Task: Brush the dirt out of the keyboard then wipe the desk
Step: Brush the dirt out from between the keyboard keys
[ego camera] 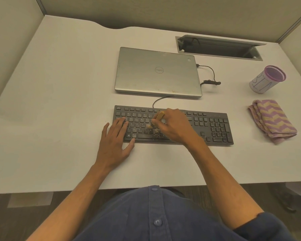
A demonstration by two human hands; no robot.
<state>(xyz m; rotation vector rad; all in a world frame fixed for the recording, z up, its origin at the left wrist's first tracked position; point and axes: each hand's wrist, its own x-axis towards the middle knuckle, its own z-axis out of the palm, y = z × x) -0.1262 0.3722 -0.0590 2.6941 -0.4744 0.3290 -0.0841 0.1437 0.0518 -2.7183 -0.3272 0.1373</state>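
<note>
A black keyboard (214, 126) lies on the white desk (59, 101) in front of me. My right hand (175, 126) grips a small wooden-handled brush (159, 116), its bristles down on the middle keys. Brown crumbs of dirt (156, 134) sit on the space bar and the keys just above it. My left hand (115, 136) rests flat with straight fingers on the keyboard's left end. A folded purple and yellow zigzag cloth (273, 120) lies on the desk to the right of the keyboard.
A shut silver laptop (156, 72) lies behind the keyboard with a black cable (212, 75) at its right side. A purple-rimmed cup (266, 80) stands at the right. A cable tray opening (219, 47) is sunk in the desk's back right. Partition walls surround the desk.
</note>
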